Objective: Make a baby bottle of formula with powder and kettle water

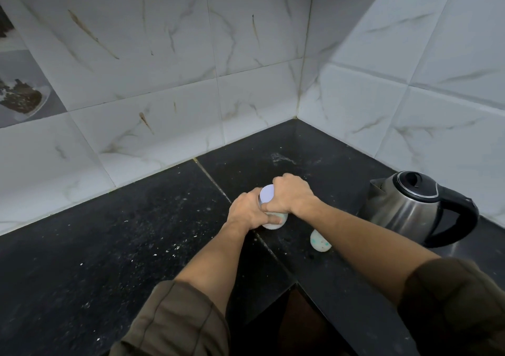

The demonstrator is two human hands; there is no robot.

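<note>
Jointly, left hand [246,211], right hand [293,195] gripping white tub [267,195], kettle [404,205] nearby

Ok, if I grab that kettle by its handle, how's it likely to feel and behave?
The kettle looks like rigid steel, so it shouldn't flex. Its big black handle should give a secure grip. Its lid is shut, so the water level is hidden; it may be heavy.

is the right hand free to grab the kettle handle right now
Not at once: the right hand grips the white container. Once it lets go, probably yes; the kettle stands just to its right, nothing between.
</note>
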